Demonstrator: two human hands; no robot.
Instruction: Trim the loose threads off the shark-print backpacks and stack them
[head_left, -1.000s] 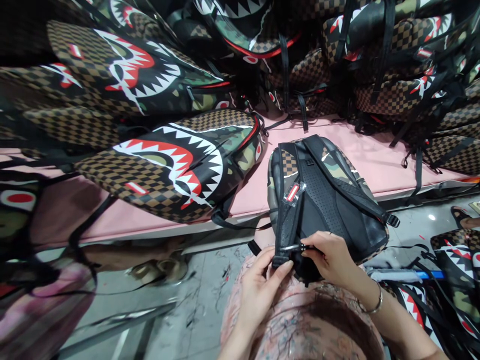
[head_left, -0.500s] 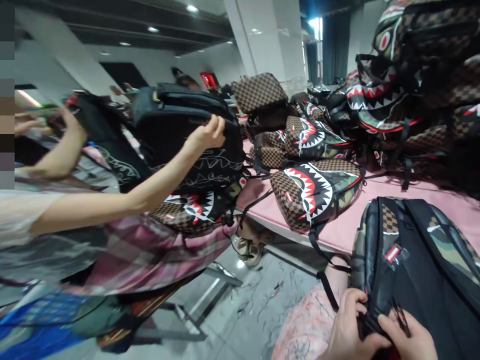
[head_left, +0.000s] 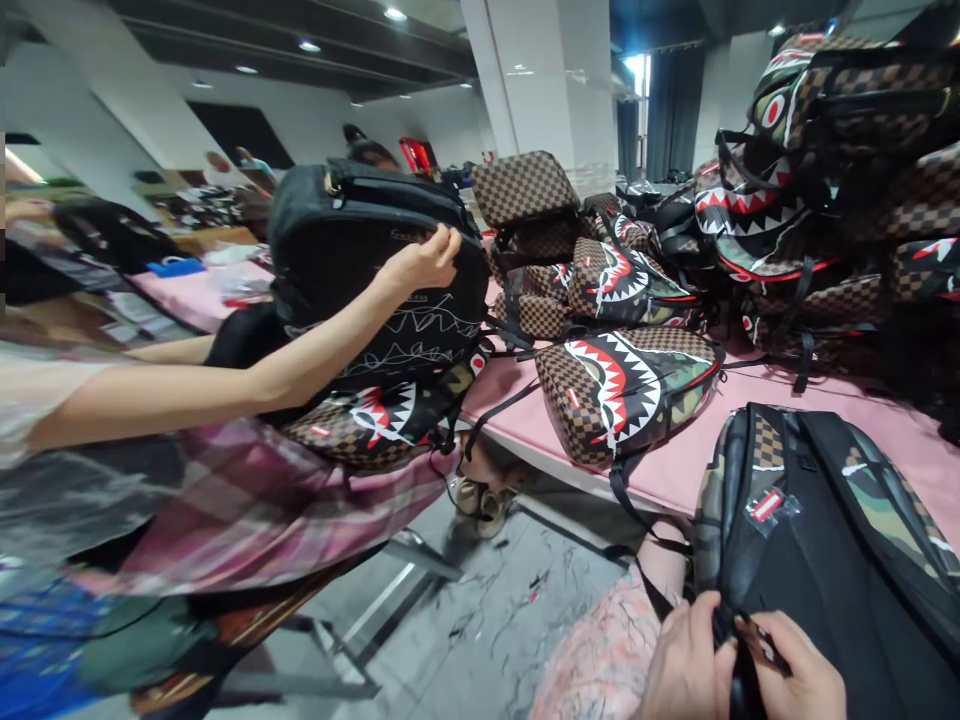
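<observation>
A black backpack with camouflage and brown checkered panels lies back side up at the lower right, its shoulder straps showing. At its lower left corner, my left hand is closed on a black strap. Close beside it my right hand is closed around small dark thread snips, its fingertips at the same strap. Fingers partly cover the snips. A small red-and-white tag in clear plastic hangs on the backpack.
A shark-mouth backpack lies on the pink table. More checkered bags are piled at the right. On the left, a co-worker's arm reaches to a black backpack. Thread scraps litter the floor.
My hands have shifted slightly left and the right hand has turned, so the snips point differently. A strap now shows between my hands. The camera view has shifted slightly; a second person's arms at left are gone.
</observation>
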